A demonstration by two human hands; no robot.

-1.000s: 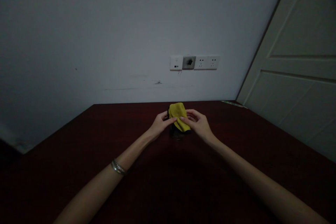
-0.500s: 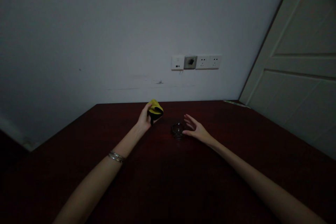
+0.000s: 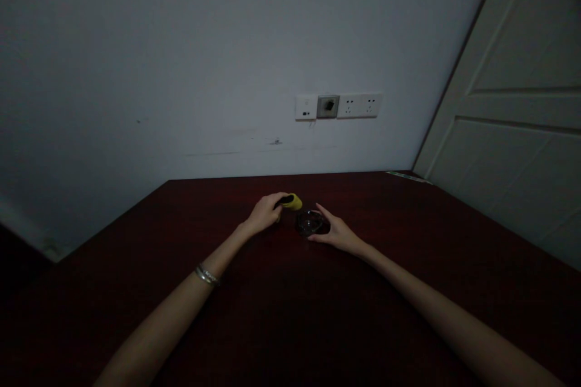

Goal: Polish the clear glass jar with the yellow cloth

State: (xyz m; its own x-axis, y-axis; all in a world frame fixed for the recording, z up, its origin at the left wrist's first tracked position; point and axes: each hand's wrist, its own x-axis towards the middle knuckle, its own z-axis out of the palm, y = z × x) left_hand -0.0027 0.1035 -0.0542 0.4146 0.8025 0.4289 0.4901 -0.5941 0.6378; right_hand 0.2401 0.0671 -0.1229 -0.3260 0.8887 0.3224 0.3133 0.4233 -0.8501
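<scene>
My left hand [image 3: 265,213] is closed on a folded cloth [image 3: 294,202], yellow with a black side, held just to the left of a small round glass ashtray [image 3: 308,224]. The clear ashtray sits on the dark red tabletop [image 3: 281,290]. From the right, my right hand [image 3: 338,233] curves around the ashtray, its thumb at the near rim and its fingers at the far rim. Dim light makes the exact contact of those fingertips hard to see. A silver bangle [image 3: 207,275] circles my left wrist.
Behind the table rises a pale wall [image 3: 227,60] with a row of sockets and a switch [image 3: 338,106]. A panelled door [image 3: 512,103] stands at the right. Along the far right table edge lies a thin printed strip [image 3: 408,177].
My left hand has turned palm down and carried the cloth right and lower, up to the ashtray. My right hand has closed in around the ashtray's rim.
</scene>
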